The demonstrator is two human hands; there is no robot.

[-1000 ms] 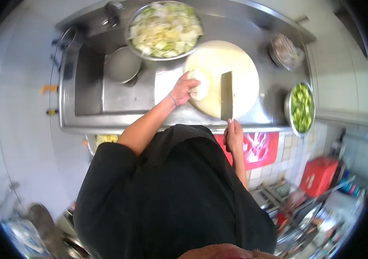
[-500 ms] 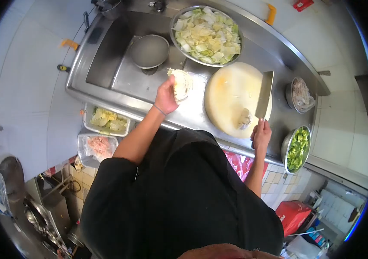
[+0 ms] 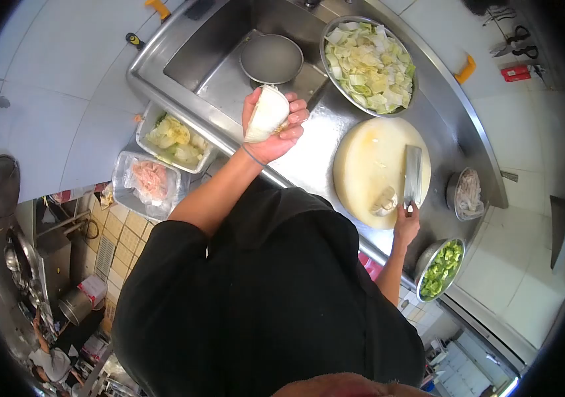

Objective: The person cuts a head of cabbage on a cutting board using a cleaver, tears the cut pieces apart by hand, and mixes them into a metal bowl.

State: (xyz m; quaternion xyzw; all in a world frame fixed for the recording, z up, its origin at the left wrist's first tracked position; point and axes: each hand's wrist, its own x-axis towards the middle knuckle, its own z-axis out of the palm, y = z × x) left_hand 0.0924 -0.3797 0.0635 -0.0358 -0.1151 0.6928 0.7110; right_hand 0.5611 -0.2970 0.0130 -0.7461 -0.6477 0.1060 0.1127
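My left hand (image 3: 270,147) is wrapped round a pale wedge of cabbage (image 3: 268,114), held up above the sink's front edge with the palm turned upward. My right hand (image 3: 407,226) has its fingers on the handle of a cleaver (image 3: 413,172), whose blade lies flat along the right side of the round cutting board (image 3: 370,155). Close to that hand, a small whitish chunk (image 3: 385,201), perhaps cabbage core, rests near the board's front edge.
Behind the board stands a large bowl (image 3: 389,116) of chopped cabbage. Bowls of pale strips (image 3: 470,192) and green pieces (image 3: 442,266) sit to the right. A round pan (image 3: 271,59) is in the sink (image 3: 209,40). Two tubs (image 3: 201,163) stand left; another person (image 3: 50,362) is lower left.
My left hand has turned over, bringing the cabbage palm-up. The cleaver has tipped from raised to flat on the board, and my right grip has loosened. The whole view has rotated.
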